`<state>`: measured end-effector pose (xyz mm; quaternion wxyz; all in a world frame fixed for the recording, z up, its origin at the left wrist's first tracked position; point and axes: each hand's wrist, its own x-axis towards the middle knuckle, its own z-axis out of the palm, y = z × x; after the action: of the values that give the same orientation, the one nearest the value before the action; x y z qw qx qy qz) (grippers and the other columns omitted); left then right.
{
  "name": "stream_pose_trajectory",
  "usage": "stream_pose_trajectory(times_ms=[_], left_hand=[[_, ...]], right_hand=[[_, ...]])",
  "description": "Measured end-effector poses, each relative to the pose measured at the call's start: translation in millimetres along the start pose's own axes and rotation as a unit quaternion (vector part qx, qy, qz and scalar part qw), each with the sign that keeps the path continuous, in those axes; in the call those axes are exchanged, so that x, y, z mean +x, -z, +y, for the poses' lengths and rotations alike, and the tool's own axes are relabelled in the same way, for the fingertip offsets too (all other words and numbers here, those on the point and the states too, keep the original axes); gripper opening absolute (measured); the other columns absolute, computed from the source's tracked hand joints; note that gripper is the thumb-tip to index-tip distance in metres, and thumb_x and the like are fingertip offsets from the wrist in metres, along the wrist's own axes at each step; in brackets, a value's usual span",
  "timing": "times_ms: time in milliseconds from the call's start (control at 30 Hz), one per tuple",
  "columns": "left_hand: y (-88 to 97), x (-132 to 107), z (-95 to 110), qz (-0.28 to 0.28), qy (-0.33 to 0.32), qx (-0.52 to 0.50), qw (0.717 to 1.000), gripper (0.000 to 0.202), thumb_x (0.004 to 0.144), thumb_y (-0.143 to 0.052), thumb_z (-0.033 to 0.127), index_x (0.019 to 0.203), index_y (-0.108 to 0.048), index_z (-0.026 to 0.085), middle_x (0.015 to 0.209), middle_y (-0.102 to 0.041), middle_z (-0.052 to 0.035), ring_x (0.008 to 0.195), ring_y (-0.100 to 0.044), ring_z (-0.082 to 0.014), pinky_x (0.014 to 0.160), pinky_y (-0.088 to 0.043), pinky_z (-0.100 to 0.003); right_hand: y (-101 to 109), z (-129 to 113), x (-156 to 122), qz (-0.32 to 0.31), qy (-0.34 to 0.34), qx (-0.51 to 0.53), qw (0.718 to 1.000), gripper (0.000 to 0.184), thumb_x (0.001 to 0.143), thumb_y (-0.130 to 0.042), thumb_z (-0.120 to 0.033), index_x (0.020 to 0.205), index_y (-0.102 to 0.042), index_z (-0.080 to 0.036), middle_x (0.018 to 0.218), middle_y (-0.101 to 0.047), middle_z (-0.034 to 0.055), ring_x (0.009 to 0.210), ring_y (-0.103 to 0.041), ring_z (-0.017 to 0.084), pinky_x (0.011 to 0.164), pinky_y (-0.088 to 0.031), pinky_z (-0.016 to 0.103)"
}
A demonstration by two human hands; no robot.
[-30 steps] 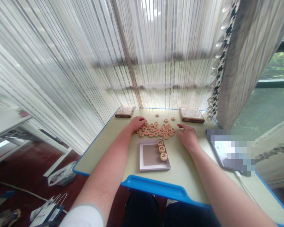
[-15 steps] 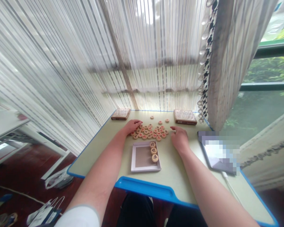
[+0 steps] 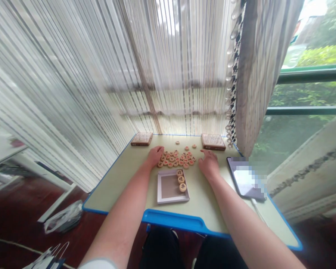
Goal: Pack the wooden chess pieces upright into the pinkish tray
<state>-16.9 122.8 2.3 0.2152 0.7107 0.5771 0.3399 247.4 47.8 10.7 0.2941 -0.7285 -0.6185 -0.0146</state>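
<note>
Many round wooden Chinese chess pieces [image 3: 176, 158] lie in a loose cluster on the table, bearing red or black characters. My left hand [image 3: 154, 156] is at the cluster's left edge with its fingers drawn together; whatever may be in them is hidden. Right of the cluster, my right hand [image 3: 208, 163] rests near the tabletop, index finger stretched out and nothing visible in it. In front of the cluster sits a shallow square box tray [image 3: 159, 186]. Three larger pieces with black characters [image 3: 181, 179] line its right side.
Two flat boxes stand at the back, one left [image 3: 141, 139] and one right [image 3: 213, 141]. Three single pieces [image 3: 186, 148] lie behind the cluster. A tablet [image 3: 245, 179] with a white cable is on the right. A blue-edged tray [image 3: 173, 220] forms the table's front.
The view has shifted slightly. My left hand's fingers, stretched over the pieces before, are now drawn in at the cluster's edge. My right hand keeps its place beside the cluster.
</note>
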Motion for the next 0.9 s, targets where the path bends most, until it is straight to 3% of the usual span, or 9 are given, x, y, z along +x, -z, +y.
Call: stream_pose_trajectory(times_ms=[100,167,267,333,533,900], left_hand=[[0.9,2.5,1.2,0.017,0.027,0.003,0.999,0.04,0.086,-0.036,0.042,0.09,-0.065,0.015,0.09,-0.068,-0.007,0.082,-0.06,-0.0162,0.074,-0.045,-0.027],[2.2,4.0,0.8,0.029,0.031,-0.007,0.999,0.041,0.087,-0.034,0.043,0.087,-0.064,0.015,0.09,-0.068,-0.0072,0.081,-0.061,-0.0159,0.074,-0.045,-0.026],[3.4,5.7,-2.4,0.042,0.03,-0.018,0.998,0.041,0.087,-0.034,0.042,0.083,-0.064,0.015,0.09,-0.069,-0.0072,0.083,-0.061,-0.0158,0.076,-0.044,-0.026],[3.4,6.7,-4.9,0.046,0.03,-0.019,0.998,0.041,0.087,-0.034,0.042,0.081,-0.064,0.015,0.089,-0.069,-0.0074,0.084,-0.061,-0.0162,0.077,-0.044,-0.026],[2.7,8.6,-7.0,0.037,0.03,-0.008,0.999,0.041,0.087,-0.034,0.043,0.081,-0.064,0.016,0.088,-0.069,-0.007,0.083,-0.061,-0.0162,0.076,-0.043,-0.026],[6.5,1.4,-1.6,0.011,0.015,0.043,0.999,0.036,0.087,-0.038,0.039,0.087,-0.065,0.016,0.083,-0.069,-0.006,0.075,-0.06,-0.0147,0.069,-0.042,-0.024]], right_hand=[[5.7,9.0,29.5,0.005,0.019,-0.079,0.997,0.052,0.077,-0.049,-0.027,0.127,-0.046,-0.012,0.135,-0.041,0.0163,0.12,-0.037,0.03,0.097,-0.031,0.04],[4.3,20.2,52.5,-0.047,0.043,-0.123,0.99,0.059,0.078,-0.051,-0.034,0.132,-0.041,-0.012,0.142,-0.032,0.0151,0.127,-0.029,0.031,0.101,-0.026,0.042],[-4.1,36.6,76.1,-0.142,0.058,-0.144,0.977,0.056,0.082,-0.044,-0.04,0.133,-0.04,-0.014,0.142,-0.035,0.0126,0.128,-0.028,0.028,0.102,-0.024,0.042],[-10.2,43.2,81.3,-0.145,0.069,-0.145,0.976,0.051,0.085,-0.04,-0.039,0.13,-0.043,-0.015,0.139,-0.04,0.0117,0.125,-0.033,0.026,0.101,-0.025,0.04],[-15.3,43.5,68.7,-0.102,0.07,-0.144,0.982,0.049,0.085,-0.042,-0.037,0.127,-0.047,-0.014,0.135,-0.044,0.0132,0.121,-0.038,0.026,0.099,-0.026,0.039],[13.1,22.5,30.5,-0.119,0.046,-0.143,0.981,0.037,0.084,-0.042,-0.035,0.108,-0.057,-0.011,0.116,-0.057,0.0179,0.105,-0.05,0.029,0.087,-0.035,0.041]])
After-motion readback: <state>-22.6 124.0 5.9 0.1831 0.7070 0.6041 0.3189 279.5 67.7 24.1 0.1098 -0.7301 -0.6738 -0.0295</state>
